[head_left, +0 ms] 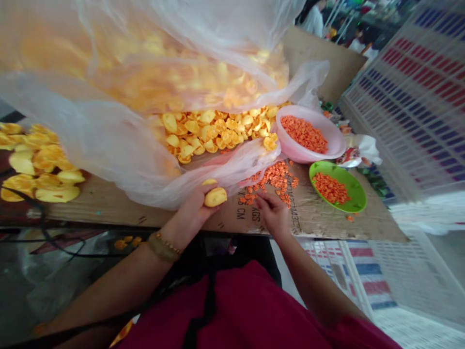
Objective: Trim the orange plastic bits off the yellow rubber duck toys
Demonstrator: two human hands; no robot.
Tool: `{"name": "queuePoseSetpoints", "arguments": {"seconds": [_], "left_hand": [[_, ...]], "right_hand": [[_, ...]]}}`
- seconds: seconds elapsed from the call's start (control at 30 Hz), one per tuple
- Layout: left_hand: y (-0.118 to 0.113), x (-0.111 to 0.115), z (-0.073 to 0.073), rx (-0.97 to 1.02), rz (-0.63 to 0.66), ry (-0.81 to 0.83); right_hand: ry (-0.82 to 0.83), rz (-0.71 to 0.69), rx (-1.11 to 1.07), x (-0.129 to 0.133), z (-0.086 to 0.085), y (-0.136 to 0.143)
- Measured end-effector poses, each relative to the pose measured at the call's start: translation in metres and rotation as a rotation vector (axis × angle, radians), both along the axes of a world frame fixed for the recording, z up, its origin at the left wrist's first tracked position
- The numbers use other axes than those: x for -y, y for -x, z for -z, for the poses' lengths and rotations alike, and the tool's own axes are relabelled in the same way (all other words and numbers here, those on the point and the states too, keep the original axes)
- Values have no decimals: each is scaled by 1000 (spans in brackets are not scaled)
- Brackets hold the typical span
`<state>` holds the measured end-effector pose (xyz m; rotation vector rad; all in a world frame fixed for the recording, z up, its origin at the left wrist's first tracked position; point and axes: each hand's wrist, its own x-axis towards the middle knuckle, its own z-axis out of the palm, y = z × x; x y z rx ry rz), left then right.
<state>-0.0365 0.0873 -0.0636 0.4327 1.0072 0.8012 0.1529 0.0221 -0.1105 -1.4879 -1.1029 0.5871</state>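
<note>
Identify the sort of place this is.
Probably a small handwork workshop: loose, yellow, cup-shaped pieces and small orange pieces lie in bulk on a brown cardboard work surface, with large white lattice plastic crates alongside.

Plastic bag [141,167] on the cardboard [312,225], first bowl [300,154] at its right, second bowl [356,186] before the first bowl, loose pieces [279,175] left of the second bowl

A single head-worn view looks forward and steeply down from above the worktop, near enough for both arms.
</note>
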Motion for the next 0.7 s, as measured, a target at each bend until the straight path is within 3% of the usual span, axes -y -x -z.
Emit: {"name": "queuePoseSetpoints", "arguments": {"seconds": [0.1, 0.17, 0.3, 0.37, 0.47, 0.57, 0.7], "left_hand": [[13, 10, -7, -22, -41, 80], [15, 15, -11, -22, -24, 133], [8, 18, -12, 49, 27, 193], [2, 18, -9, 88, 100, 173], [-3, 14, -1, 29, 185, 74], [0, 1, 2, -105, 84, -89], [23, -29, -3, -96, -115, -165]], "right_hand": [[120, 136, 252, 14, 4, -44], [175, 94, 360, 16, 6, -58], [194, -1, 477, 5, 10, -51], [196, -32, 552, -2, 10, -41], [213, -188, 743, -9, 3, -35], [314, -333, 818, -16, -7, -44], [444, -264, 808, -39, -15, -56]]}}
